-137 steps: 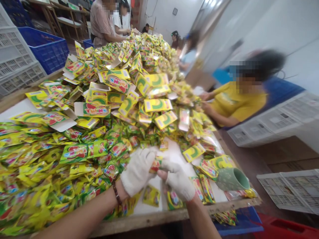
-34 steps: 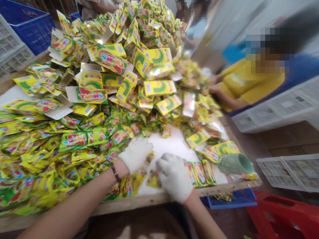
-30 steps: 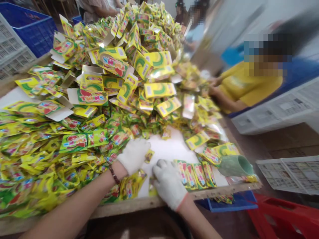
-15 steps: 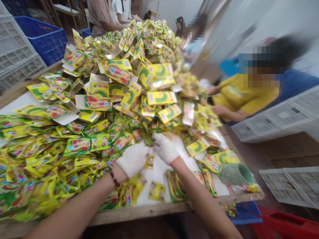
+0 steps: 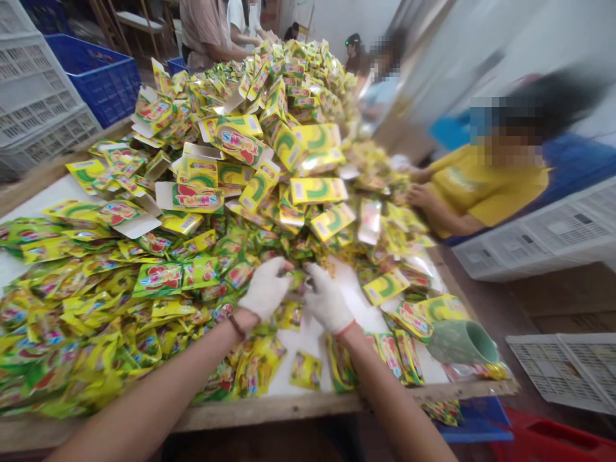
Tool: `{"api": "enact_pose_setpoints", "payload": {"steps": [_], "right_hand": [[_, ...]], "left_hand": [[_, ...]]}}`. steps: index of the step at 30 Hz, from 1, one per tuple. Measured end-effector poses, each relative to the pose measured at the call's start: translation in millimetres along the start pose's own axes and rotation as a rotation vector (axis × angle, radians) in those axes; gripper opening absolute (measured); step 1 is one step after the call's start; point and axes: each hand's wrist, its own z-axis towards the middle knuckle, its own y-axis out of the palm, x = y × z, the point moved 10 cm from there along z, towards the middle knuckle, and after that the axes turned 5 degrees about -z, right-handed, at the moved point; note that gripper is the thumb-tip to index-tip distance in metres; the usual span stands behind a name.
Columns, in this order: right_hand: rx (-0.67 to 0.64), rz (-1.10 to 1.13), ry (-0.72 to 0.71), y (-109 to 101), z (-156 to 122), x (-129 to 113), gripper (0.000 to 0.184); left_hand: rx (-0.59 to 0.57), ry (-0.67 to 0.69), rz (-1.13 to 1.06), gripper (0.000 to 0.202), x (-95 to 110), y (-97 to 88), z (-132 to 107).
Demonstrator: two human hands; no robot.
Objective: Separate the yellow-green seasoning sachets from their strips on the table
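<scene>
My left hand (image 5: 266, 290) and my right hand (image 5: 328, 299), both in white knit gloves, meet at the near edge of a big pile of small yellow-green sachets (image 5: 158, 282). The fingers of both are curled, and a small sachet (image 5: 298, 280) sits between their fingertips. A beaded bracelet is on my left wrist. Nearer the table's front edge lie a short row of sachets (image 5: 399, 357) and one single sachet (image 5: 306, 369) on the white tabletop (image 5: 308, 333).
Yellow cartons (image 5: 315, 190) are heaped high behind the sachets. A green mug (image 5: 459, 343) lies on its side at the front right. A person in a yellow shirt (image 5: 476, 186) works at the right side. Blue (image 5: 103, 77) and white crates (image 5: 563, 231) stand around.
My right hand left the row of sachets at the front edge and reached up to the pile. My left hand slid forward to meet it there.
</scene>
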Motion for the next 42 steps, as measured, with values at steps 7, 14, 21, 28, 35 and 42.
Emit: {"api": "enact_pose_setpoints", "payload": {"steps": [7, 14, 21, 28, 35, 42], "right_hand": [[-0.083, 0.501, 0.141, 0, -30, 1, 0.021], [-0.033, 0.460, 0.118, -3, -40, -7, 0.034], [-0.180, -0.143, 0.225, -7, -81, -7, 0.010], [-0.525, -0.748, 0.231, 38, -118, -11, 0.027], [-0.368, -0.105, 0.222, 21, -106, -10, 0.014], [0.066, 0.284, 0.227, -27, -66, 1, 0.008]], "left_hand": [[0.024, -0.134, -0.598, 0.021, 4, -1.5, -21], [-0.014, 0.095, -0.466, 0.036, 38, -10.9, -33], [-0.186, -0.088, -0.537, 0.015, 27, 9.4, -27], [-0.042, -0.121, -0.312, 0.015, 6, 1.0, -23], [-0.048, 0.114, -0.160, 0.007, 26, 1.0, -27], [-0.094, -0.027, -0.314, 0.014, 20, 12.4, -33]]}}
